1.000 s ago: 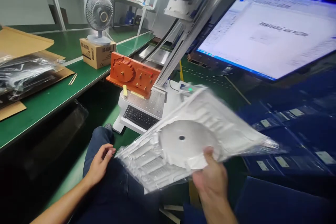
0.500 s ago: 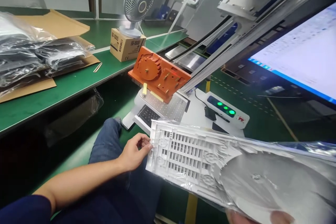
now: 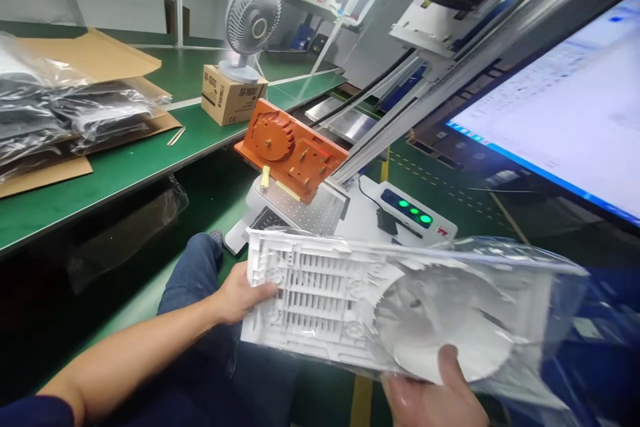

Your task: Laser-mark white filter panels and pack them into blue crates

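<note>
A white moulded plastic panel (image 3: 340, 300) with slots and a round disc shape lies flat in front of me, half inside a clear plastic bag (image 3: 545, 300). My left hand (image 3: 240, 293) grips the panel's bare left end. My right hand (image 3: 433, 393) holds the lower right edge through the bag, thumb on top. Beyond the panel an orange fixture (image 3: 290, 150) with a round recess sits tilted on a perforated metal plate (image 3: 313, 207) of a white machine.
A green bench (image 3: 125, 160) at left carries bagged black parts (image 3: 65, 113) on cardboard, a small carton (image 3: 233, 97) and a fan (image 3: 250, 20). A control box with green lights (image 3: 410, 210) lies behind the panel. A large monitor (image 3: 565, 113) hangs at right. My knee (image 3: 200, 280) is below.
The panel has swung from my right to lie level across my lap. My left hand went from open and apart to gripping its left end. The view shifted left.
</note>
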A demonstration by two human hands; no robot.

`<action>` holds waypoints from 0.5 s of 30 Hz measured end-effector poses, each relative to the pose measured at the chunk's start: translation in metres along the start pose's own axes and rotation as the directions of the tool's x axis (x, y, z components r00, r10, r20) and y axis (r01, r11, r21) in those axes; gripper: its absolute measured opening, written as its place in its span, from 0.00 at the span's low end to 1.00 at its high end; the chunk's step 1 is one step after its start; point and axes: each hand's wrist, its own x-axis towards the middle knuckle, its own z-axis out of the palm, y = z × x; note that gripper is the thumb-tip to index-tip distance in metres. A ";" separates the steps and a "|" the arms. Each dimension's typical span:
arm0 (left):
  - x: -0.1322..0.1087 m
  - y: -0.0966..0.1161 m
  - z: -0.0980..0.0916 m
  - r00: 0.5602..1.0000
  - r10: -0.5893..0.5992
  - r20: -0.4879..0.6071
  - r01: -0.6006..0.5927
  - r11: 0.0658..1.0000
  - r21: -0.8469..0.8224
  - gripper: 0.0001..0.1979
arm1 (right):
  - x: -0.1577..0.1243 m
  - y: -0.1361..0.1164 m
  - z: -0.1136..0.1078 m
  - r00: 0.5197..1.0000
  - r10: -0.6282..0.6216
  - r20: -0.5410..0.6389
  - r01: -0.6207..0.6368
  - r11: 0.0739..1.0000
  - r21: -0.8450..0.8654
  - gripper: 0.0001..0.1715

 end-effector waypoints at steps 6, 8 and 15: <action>-0.011 0.018 -0.023 0.950 0.018 -0.313 0.008 0.997 0.082 0.50 | -0.003 -0.012 0.014 0.999 0.033 0.010 -0.034 0.972 0.234 0.41; -0.017 0.028 -0.038 0.924 0.009 -0.383 0.054 0.987 0.152 0.48 | 0.008 -0.011 0.011 1.000 0.003 -0.025 0.003 0.969 0.247 0.39; -0.045 0.058 -0.083 0.878 -0.059 -0.476 0.089 0.995 0.041 0.50 | 0.067 -0.018 -0.018 0.988 0.027 -0.153 0.011 0.970 0.241 0.11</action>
